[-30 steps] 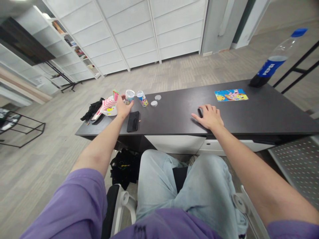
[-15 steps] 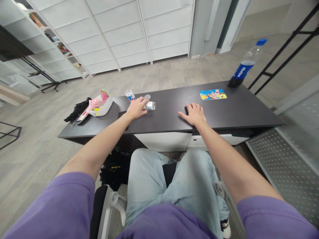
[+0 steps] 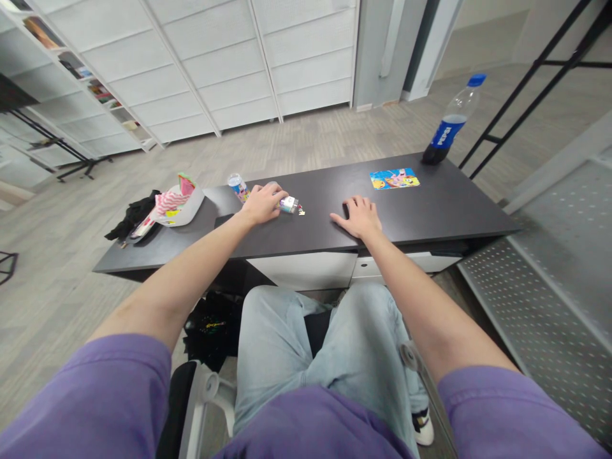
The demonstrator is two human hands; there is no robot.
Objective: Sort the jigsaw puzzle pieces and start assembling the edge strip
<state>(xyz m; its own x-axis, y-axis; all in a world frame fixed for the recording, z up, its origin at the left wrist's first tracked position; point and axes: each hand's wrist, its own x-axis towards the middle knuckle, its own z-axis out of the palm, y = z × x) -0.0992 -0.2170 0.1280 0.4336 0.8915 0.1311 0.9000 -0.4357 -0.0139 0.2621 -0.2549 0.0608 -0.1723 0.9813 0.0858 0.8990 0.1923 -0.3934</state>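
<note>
While the left hand [image 3: 262, 203] is curled around a small clear-ended canister [image 3: 288, 204], the canister lies over on its side low at the dark tabletop [image 3: 325, 220], near the middle of its length. Its long axis runs roughly left to right along the table, turned slightly toward the person at the mouth end, and that end points to the person's right, toward the other hand. Whether the axis also dips a little cannot be told. The hand covers the canister's left part from above and behind, so the canister juts out beyond the fingertips on the right, its base hidden in the grip. Just past the mouth, a few small pieces [image 3: 301, 211], one pale yellow and others darker, sit close together; they are too small to name. The right hand [image 3: 359, 218] is spread palm down on the table, well apart from the canister, its thumb out wide from the fingers, with a dark object [image 3: 345, 209] mostly hidden beneath it. Left of the gripping hand stands a second canister [image 3: 238, 187], upright and printed in blue, its lower part hidden by that hand. Farther left is a white bin [image 3: 191, 209] of colourful items; beyond the right hand lies a bright picture card [image 3: 394, 179], and near it a Pepsi bottle [image 3: 447, 131] stands upright.
</note>
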